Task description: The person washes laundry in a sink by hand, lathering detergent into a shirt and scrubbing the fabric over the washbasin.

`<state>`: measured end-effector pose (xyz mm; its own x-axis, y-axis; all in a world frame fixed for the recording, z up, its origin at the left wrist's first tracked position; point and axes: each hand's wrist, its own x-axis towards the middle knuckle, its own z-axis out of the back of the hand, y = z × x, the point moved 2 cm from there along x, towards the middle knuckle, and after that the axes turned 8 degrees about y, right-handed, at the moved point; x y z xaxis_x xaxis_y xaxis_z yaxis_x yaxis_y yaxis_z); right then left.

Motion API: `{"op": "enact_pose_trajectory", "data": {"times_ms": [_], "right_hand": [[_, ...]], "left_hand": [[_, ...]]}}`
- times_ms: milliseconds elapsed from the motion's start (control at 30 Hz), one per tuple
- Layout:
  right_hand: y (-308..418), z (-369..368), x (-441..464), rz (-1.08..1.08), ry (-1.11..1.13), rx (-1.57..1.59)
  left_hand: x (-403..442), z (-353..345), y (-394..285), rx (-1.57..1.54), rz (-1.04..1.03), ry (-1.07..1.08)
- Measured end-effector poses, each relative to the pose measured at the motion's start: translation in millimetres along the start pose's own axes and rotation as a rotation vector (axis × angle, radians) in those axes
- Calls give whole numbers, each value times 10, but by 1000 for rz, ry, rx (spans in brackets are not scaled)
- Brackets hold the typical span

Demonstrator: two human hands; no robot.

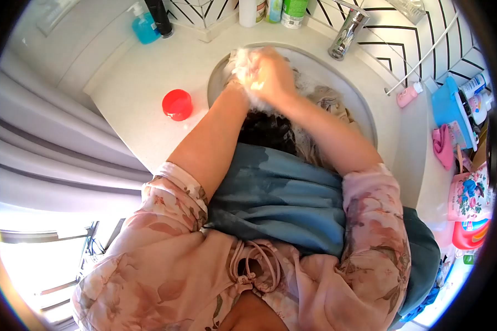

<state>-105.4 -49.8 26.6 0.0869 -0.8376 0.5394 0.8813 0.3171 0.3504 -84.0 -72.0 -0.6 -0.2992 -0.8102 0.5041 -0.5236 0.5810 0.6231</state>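
Note:
Both hands are together over the back of the round sink [364, 107]. My left hand [243, 69] is closed on a pale, foamy cloth [242, 58], its fingers partly covered by the suds. My right hand [271, 71], blurred by motion, presses against the same cloth from the right with its fingers closed. Below the hands a dark cloth [268, 131] lies in the sink, with beige patterned fabric [331, 102] to its right in soapy water. Blue fabric [276, 187] hangs over the front of the sink.
A red cup [177, 105] stands on the counter [127, 99] at left. Behind are a blue soap bottle [144, 25], a black tube [159, 19] and a chrome faucet [348, 36]. A pink bottle [408, 95] and a blue basket [450, 113] are at right.

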Motion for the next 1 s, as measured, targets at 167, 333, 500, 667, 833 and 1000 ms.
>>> {"op": "enact_pose_trajectory", "data": {"times_ms": [167,333,500,667,833,1000], "right_hand": [[-775,73,344,-444,-33,125],[19,108,-117,-158,130,220],[-588,-53,88,-377,16,434],[-1119,-171,-91,-416,79,257],[-961,-615,-827,-31,554,-422],[-1256,-777,-386,-260,905,-202]], "left_hand": [[138,-88,-350,1012,366,-732],[78,101,-681,1123,264,-455],[167,-32,-540,1130,365,-922],[205,24,-553,1273,423,-822],[146,157,-764,1552,439,-1182],[93,61,-700,1427,487,-1328]]}}
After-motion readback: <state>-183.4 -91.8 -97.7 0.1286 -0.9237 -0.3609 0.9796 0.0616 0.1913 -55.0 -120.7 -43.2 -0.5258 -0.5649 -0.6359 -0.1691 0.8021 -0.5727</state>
